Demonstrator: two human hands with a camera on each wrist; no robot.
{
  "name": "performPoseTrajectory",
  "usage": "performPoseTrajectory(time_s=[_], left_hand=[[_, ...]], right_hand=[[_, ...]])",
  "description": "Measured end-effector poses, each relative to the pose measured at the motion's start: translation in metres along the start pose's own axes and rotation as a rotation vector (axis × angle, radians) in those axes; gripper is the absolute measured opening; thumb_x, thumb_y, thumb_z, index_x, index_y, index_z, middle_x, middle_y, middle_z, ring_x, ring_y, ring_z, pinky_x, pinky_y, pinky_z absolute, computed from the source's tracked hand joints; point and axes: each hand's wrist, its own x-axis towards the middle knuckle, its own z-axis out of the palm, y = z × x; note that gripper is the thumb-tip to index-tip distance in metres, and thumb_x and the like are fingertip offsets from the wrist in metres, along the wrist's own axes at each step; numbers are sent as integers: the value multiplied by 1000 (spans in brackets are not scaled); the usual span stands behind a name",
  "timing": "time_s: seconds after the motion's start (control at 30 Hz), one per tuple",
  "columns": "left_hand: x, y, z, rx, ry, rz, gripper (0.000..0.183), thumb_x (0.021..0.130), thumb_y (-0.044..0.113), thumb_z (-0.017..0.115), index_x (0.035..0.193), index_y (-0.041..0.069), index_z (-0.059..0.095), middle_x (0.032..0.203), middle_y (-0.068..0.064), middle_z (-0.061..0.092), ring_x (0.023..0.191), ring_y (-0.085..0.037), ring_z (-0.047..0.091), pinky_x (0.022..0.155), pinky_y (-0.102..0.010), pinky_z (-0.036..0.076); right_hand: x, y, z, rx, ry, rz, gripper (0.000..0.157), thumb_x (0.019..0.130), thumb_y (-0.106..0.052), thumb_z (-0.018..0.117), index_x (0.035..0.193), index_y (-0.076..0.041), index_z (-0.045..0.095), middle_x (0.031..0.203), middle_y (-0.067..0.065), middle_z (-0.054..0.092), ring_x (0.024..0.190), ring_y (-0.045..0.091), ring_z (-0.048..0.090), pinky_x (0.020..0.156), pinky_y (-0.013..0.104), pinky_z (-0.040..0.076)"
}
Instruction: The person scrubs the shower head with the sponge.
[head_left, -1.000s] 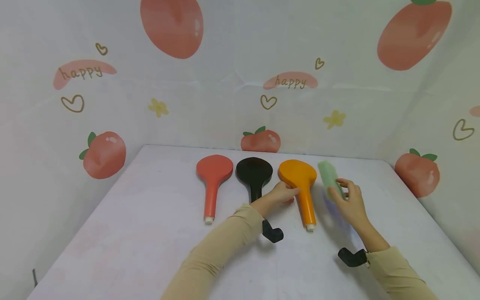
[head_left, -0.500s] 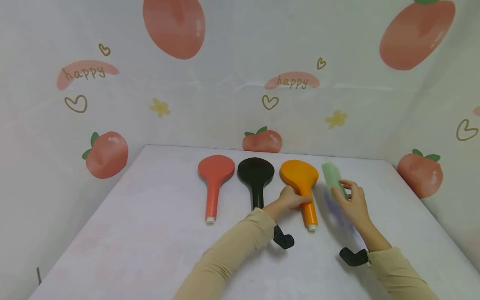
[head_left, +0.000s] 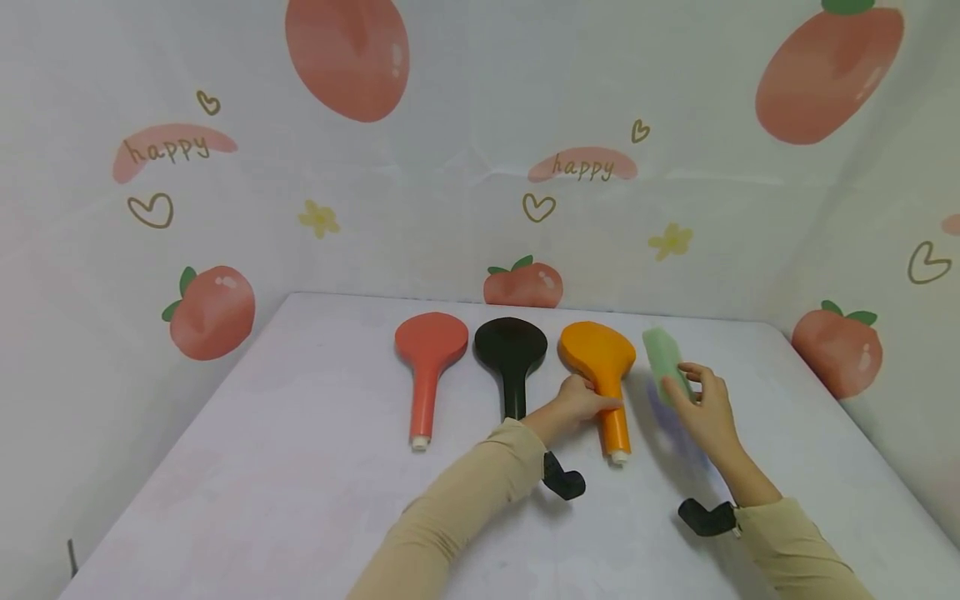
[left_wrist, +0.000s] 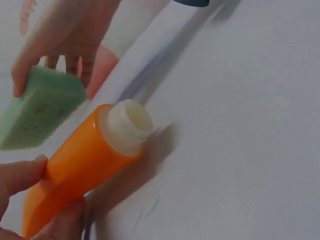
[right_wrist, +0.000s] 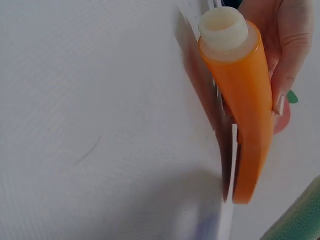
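An orange hand-held shower head (head_left: pixel 596 343) slants across the table, its white threaded end toward me. My left hand (head_left: pixel 579 402) grips its handle, thumb on top and fingers beneath, as the left wrist view shows on the orange handle (left_wrist: pixel 75 162). In the right wrist view the handle stands a little off the table, over its shadow. To the right, my right hand (head_left: pixel 705 410) pinches a pale green sponge (head_left: pixel 663 357) between thumb and fingers, raised above the table. The sponge and the shower head are apart. Only the sponge's corner (right_wrist: pixel 299 220) shows in the right wrist view.
Left of the orange one lie a black shower head (head_left: pixel 512 343) and a red shower head (head_left: pixel 429 340), side by side. My left forearm hides the black handle's end. A white cloth printed with fruit rises behind the white table (head_left: pixel 285 500).
My left hand has moved slightly right and closed its thumb over the orange handle. The right hand with the sponge has hardly moved.
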Motion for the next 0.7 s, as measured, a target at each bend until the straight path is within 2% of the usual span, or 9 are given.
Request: performPoseTrajectory(time_s=[0.1, 0.23, 0.37, 0.57, 0.7], left_hand=[[0, -2, -4, -12, -5, 19, 39, 73, 14, 80, 98, -2, 55, 90, -8, 59, 75, -14, 56, 74, -26, 55], [-7, 0, -18, -47, -51, 86, 46, 76, 14, 77, 109, -3, 51, 102, -14, 62, 84, -17, 62, 77, -28, 57], [-21, -1, -40, -101, -98, 152, 49, 78, 13, 75, 115, -3, 48, 108, -15, 59, 91, -19, 63, 82, -30, 56], [-47, -15, -79, -52, -121, 192, 54, 80, 18, 74, 122, 1, 45, 117, -12, 54, 98, -18, 59, 92, -32, 52], [-64, -29, -100, -43, -143, 201, 55, 81, 15, 73, 124, 0, 42, 121, -14, 52, 96, -17, 57, 90, -32, 52]], right_hand=[[0, -1, 0, 1, 12, -8, 50, 94, -26, 50, 130, 7, 41, 123, 32, 40, 99, 40, 45, 73, 30, 37], [1, -5, 1, 0, 38, -46, 48, 94, -23, 51, 130, 8, 42, 121, 31, 42, 97, 39, 46, 73, 29, 37], [1, -11, 2, 7, 64, -111, 46, 93, -21, 52, 128, 8, 44, 121, 30, 43, 97, 36, 46, 73, 25, 36], [-3, -25, 6, 40, 66, -183, 44, 93, -19, 53, 128, 6, 44, 123, 27, 42, 96, 28, 44, 71, 16, 35], [-8, -36, 13, 56, 48, -235, 43, 91, -16, 55, 128, 3, 44, 123, 26, 40, 98, 25, 43, 74, 23, 36]])
